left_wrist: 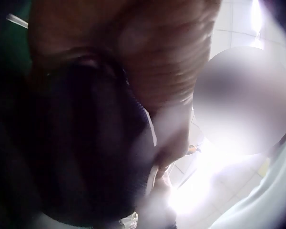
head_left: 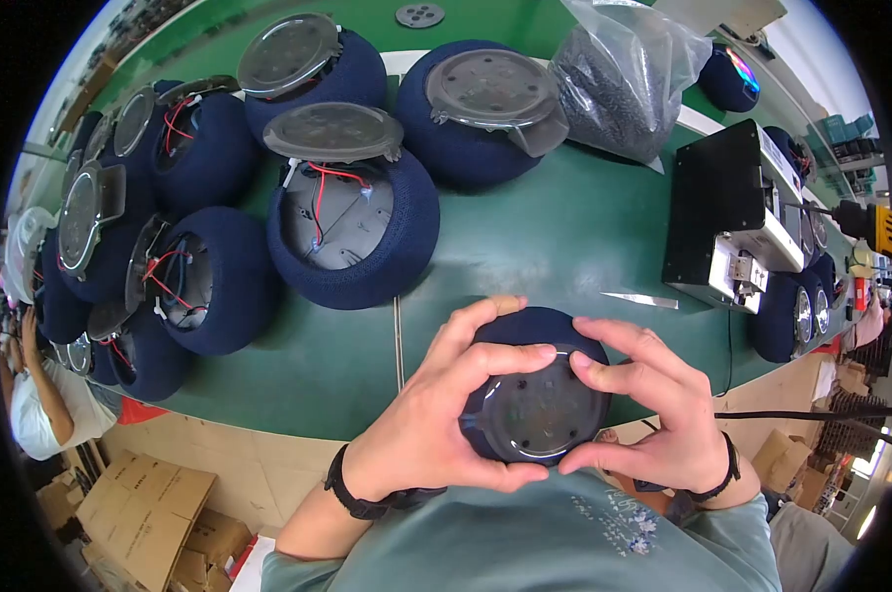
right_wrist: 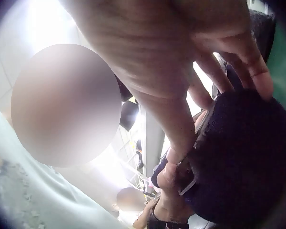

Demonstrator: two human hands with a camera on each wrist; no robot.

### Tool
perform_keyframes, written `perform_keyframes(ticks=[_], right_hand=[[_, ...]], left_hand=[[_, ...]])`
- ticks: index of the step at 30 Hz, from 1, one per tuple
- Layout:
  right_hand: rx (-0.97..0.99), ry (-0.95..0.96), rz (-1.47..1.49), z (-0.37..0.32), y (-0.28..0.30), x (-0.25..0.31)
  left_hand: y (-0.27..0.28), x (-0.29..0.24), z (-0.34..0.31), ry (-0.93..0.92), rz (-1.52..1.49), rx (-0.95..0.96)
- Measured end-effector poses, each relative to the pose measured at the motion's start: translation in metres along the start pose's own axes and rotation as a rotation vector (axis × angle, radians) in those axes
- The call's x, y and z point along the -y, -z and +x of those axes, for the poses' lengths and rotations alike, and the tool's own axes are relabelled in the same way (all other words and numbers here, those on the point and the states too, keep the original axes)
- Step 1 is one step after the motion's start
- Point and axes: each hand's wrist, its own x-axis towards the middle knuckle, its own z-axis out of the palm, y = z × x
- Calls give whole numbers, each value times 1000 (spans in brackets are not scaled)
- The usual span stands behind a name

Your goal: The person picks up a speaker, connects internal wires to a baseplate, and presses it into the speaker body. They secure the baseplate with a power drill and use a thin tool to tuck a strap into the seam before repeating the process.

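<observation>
A round, navy fabric-covered speaker (head_left: 540, 324) is held at the front edge of the green table, its smoky plastic cover (head_left: 545, 409) facing up. My left hand (head_left: 421, 414) grips it from the left, fingers over the far side and thumb at the near rim. From the right, my right hand (head_left: 673, 414) grips the same speaker, with a fingertip on the cover's far edge and the thumb at the near rim. In the right wrist view the fingers curl around the dark fabric body (right_wrist: 248, 157). The left wrist view is dark, showing mostly the speaker's body (left_wrist: 95, 143).
Several navy speakers crowd the left; an open one (head_left: 352, 286) shows red wires. Behind stand a covered speaker (head_left: 476, 158) and a clear bag of dark pieces (head_left: 614, 89). To the right are a black box (head_left: 712, 207), a thin pointed metal tool (head_left: 641, 300) and a yellow-handled driver (head_left: 890, 232).
</observation>
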Motion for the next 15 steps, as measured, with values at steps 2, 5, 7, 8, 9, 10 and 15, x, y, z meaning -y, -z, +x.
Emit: perform_keyframes(ticks=[2, 5, 7, 8, 9, 10, 15], right_hand=[[-2, 6, 14, -2, -1, -1], [-8, 4, 45, -4, -3, -2], [-13, -8, 62, -6, -3, -2], [0, -7, 64, -6, -2, -2], [13, -8, 68, -7, -2, -2], [10, -11, 71, -6, -1, 1], [105, -18, -42, -3, 1, 10]], left_hand=[[1, 1, 2, -13, 2, 9], [2, 3, 4, -28, -29, 38], [2, 2, 5, -30, -15, 50], [2, 3, 5, -29, -16, 53], [2, 4, 5, -30, -13, 50], [2, 5, 4, -31, -9, 48], [5, 2, 6, -29, 23, 51]])
